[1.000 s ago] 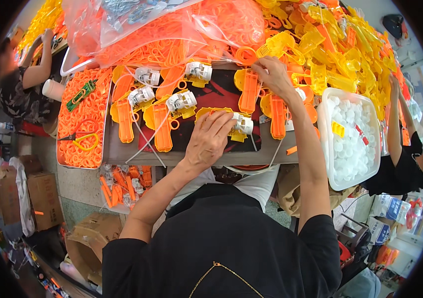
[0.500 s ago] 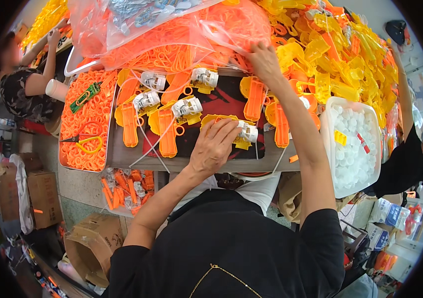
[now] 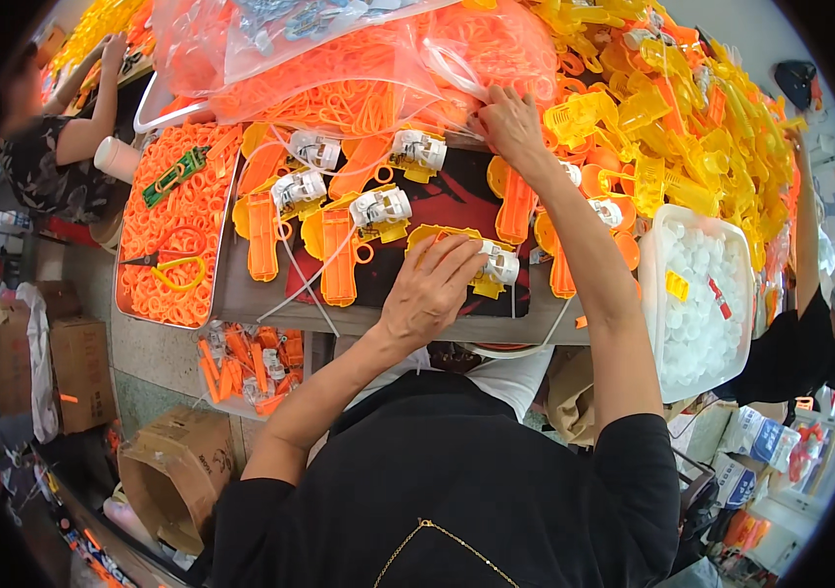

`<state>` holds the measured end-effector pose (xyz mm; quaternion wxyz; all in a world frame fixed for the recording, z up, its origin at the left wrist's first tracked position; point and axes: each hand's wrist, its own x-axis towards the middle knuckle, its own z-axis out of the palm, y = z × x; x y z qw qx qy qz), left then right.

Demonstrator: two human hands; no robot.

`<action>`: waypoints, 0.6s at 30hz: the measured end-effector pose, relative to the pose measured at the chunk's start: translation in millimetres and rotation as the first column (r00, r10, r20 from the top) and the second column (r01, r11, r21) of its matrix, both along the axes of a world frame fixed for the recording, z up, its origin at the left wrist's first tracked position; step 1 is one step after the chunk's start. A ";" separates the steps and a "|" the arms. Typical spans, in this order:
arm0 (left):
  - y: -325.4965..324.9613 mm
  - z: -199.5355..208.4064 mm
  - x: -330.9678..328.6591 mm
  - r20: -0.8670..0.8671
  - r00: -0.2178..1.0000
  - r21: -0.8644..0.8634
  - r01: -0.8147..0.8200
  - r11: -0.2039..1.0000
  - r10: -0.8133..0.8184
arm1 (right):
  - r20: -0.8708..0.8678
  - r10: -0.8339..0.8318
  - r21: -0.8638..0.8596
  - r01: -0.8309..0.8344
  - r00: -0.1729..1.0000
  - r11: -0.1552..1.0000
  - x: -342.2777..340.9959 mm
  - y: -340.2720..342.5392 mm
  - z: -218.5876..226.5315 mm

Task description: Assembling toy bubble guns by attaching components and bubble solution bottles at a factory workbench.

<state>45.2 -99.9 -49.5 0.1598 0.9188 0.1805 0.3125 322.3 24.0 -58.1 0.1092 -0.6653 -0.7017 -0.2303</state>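
My left hand [image 3: 429,291] rests over a yellow toy shell [image 3: 427,233], fingers curled round it. A white cylindrical mechanism [image 3: 500,264] sticks out of that shell to the right. My right hand [image 3: 512,127] reaches to the front edge of the clear bag of orange rings [image 3: 378,88]. Its fingers are pinched together, and what lies between them is hidden. Left of my left hand, several toy gun halves with orange handles [image 3: 339,265] and white mechanisms [image 3: 381,207] lie on the dark mat. More toy gun halves [image 3: 515,208] lie under my right forearm.
A metal tray of orange rings [image 3: 148,294] at left holds yellow-handled scissors [image 3: 180,272] and a green tool [image 3: 174,174]. At right stands a white tub [image 3: 660,323] of translucent pieces. Yellow parts [image 3: 721,147] pile up behind it. Co-workers sit at both sides.
My right hand has drawn its fingers in at the bag's edge, having moved slightly nearer. My left hand stays on the yellow shell. The whole view has shifted slightly.
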 end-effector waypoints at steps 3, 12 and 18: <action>-1.8 -4.7 -2.2 -0.019 1.000 0.027 0.005 1.000 -0.004 | -0.103 0.019 -0.027 -0.022 0.995 0.999 1.1 -7.3 1.5; 4.4 -10.6 14.0 0.079 0.994 0.046 -0.081 0.996 0.078 | -0.975 -0.121 -0.154 -0.169 0.186 0.974 -37.2 -136.5 98.2; 16.4 -16.4 21.8 0.257 0.964 -0.118 -0.036 0.992 0.066 | -0.834 -0.327 -0.259 -0.206 -0.444 0.943 -99.2 -262.9 37.5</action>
